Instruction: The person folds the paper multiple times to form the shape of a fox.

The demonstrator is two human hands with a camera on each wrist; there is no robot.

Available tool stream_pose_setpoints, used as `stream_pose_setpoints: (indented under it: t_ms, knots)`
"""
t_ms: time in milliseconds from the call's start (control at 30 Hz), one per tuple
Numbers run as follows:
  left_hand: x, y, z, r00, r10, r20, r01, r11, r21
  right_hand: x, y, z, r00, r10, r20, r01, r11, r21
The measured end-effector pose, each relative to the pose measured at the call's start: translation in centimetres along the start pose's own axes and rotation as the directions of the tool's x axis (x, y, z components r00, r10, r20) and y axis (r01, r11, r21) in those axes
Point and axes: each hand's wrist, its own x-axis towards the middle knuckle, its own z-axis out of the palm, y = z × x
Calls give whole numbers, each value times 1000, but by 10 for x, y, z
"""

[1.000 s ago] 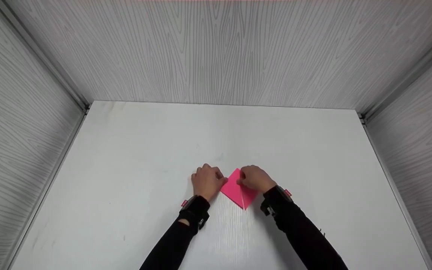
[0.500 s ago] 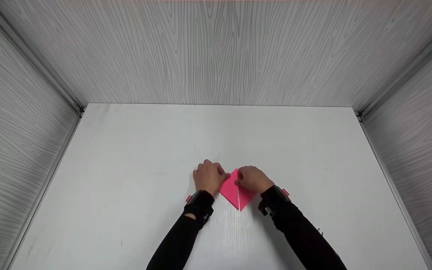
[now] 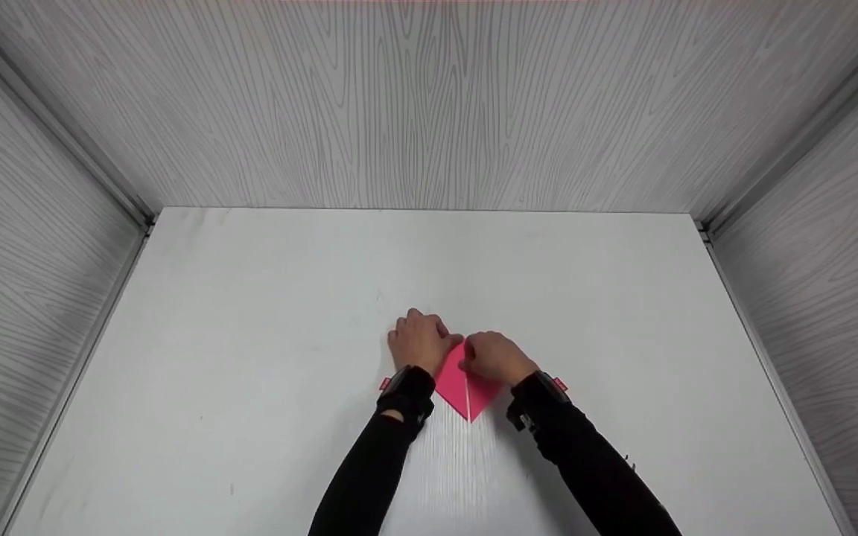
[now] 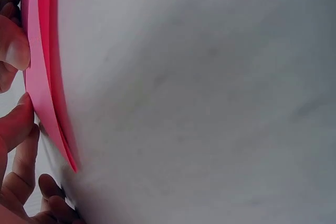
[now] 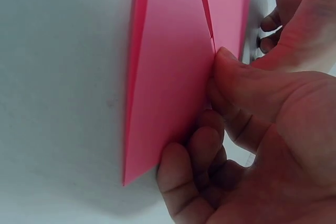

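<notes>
A pink sheet of paper [image 3: 450,378], folded into a diamond with a slit down its middle, lies on the table below both hands. My left hand [image 3: 420,339] is at its upper left edge; in the left wrist view the thumb and forefinger [image 4: 18,121] pinch that edge. My right hand [image 3: 500,358] reaches over the upper right part and hides some of it. Seen from the right wrist, the right thumb and forefinger pinch the folded paper [image 5: 168,72] beside the slit, with the other fingers curled by its edge.
The white tabletop [image 3: 265,313] spreads around the paper. Grey wood-grain panels stand at the back [image 3: 429,104], left [image 3: 34,260] and right [image 3: 824,260]. Both wrists wear dark straps with camera units.
The left hand has slid slightly up and right along the paper's edge, its thumb closer to the top corner. The right hand keeps its grip near the middle; the whole view shifts slightly.
</notes>
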Motion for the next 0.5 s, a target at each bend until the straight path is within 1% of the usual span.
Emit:
stream_pose_setpoints:
  t_ms: [100, 233, 500]
  knots:
    - [1, 1, 0, 1000, -7, 3, 7, 1000, 15, 1, 0, 0, 1000, -2, 6, 2, 1000, -7]
    - [1, 1, -2, 1000, -6, 17, 6, 1000, 5, 1, -1, -1, 1000, 1, -2, -1, 1000, -6]
    - [0, -4, -7, 997, 28, 71, -28, 1000, -6, -1, 1, 2, 1000, 7, -15, -7, 1000, 3]
